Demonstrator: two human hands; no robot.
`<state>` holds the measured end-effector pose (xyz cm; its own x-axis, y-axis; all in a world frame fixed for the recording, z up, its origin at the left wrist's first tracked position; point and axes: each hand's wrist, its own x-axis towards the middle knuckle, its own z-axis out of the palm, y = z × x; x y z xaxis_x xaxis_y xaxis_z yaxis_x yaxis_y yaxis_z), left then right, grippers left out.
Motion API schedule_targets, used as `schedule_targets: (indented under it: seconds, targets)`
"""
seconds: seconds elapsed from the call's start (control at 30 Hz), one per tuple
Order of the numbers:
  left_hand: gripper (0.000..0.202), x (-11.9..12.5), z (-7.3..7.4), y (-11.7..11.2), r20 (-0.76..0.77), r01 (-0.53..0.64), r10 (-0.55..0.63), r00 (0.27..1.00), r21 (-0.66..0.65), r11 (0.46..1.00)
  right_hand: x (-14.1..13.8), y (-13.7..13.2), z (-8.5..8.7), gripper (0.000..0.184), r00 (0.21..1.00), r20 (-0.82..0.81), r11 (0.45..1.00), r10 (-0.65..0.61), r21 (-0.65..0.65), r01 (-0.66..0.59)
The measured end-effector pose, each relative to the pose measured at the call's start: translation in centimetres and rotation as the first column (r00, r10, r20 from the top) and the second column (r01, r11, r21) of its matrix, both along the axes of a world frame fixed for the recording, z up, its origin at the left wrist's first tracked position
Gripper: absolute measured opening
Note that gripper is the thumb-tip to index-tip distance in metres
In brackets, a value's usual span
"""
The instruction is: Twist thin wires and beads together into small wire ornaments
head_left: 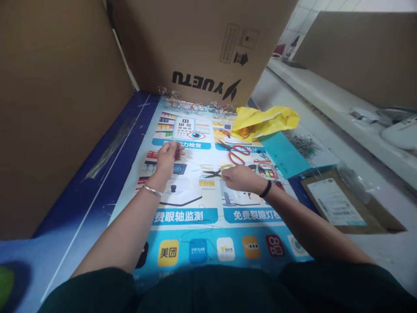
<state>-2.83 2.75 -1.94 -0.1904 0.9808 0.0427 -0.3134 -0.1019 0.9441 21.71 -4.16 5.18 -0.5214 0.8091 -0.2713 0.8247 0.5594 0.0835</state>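
My left hand (167,157) is pinched shut on the end of a thin wire (195,164) that runs across toward my right hand. A silver bangle sits on that wrist. My right hand (240,177) is closed on yellow-handled pliers (215,172), whose dark jaws point left at the wire. A black band circles the right wrist. Both hands hover over a printed poster (195,217) that covers the table.
Red-handled scissors (237,153) lie just beyond my right hand. A yellow bag (263,121) and a teal sheet (283,154) sit behind them. A flat parcel (342,202) lies right. Large cardboard boxes (202,43) wall the back and left (55,108).
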Motion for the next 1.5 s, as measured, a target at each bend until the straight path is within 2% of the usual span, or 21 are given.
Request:
schedule_targets:
  seconds: [0.13,0.33,0.57,0.7,0.8,0.9,0.97,1.13,1.33,1.5]
  targets:
    - [0.025,0.2,0.2,0.0,-0.022,-0.009,0.009,1.0,-0.029,1.0,2.4,-0.7,-0.1,0.018,0.994,0.061,0.995,-0.089,-0.039,0.091]
    - [0.026,0.3,0.7,-0.3,-0.026,-0.022,0.021,0.999,-0.034,0.999,5.0,-0.2,0.1,0.017,0.951,0.032,0.951,-0.307,0.026,0.307]
    - [0.028,0.2,0.6,-0.2,-0.018,-0.005,0.004,1.0,-0.033,0.999,5.3,1.9,-0.9,0.022,0.906,0.056,0.905,-0.419,0.104,0.412]
    - [0.029,0.1,0.4,-0.2,-0.022,-0.008,0.007,1.0,-0.038,0.999,4.8,1.7,-0.4,0.025,0.901,0.061,0.897,-0.429,0.145,0.417]
    - [0.028,0.1,0.6,-0.3,-0.032,0.005,-0.006,0.999,-0.038,0.999,4.2,0.7,0.1,0.032,0.931,-0.008,0.914,-0.364,0.19,0.359]
    - [0.028,0.1,0.7,-0.3,-0.037,0.005,-0.007,0.999,-0.048,0.999,3.2,0.1,-0.4,0.047,0.984,-0.166,0.979,-0.062,0.183,0.093]
    - [0.027,0.2,0.8,-0.3,-0.039,0.0,-0.002,0.999,-0.069,0.998,2.6,0.0,-1.2,0.057,0.976,-0.206,0.985,0.069,0.167,-0.034]
    - [0.026,0.4,0.6,-0.3,-0.058,0.002,-0.008,0.998,-0.102,0.995,1.2,-0.4,-2.5,0.044,0.988,-0.146,0.983,0.043,0.184,-0.016]
    - [0.021,0.2,0.1,0.0,-0.133,-0.019,-0.003,0.991,-0.159,0.987,1.0,-1.5,-2.0,0.031,0.995,-0.09,0.983,0.03,0.182,-0.013]
    - [0.02,-1.1,0.3,0.2,-0.13,-0.061,0.036,0.991,-0.194,0.979,1.5,-1.6,-1.9,0.024,0.982,-0.173,0.983,-0.071,0.157,0.099]
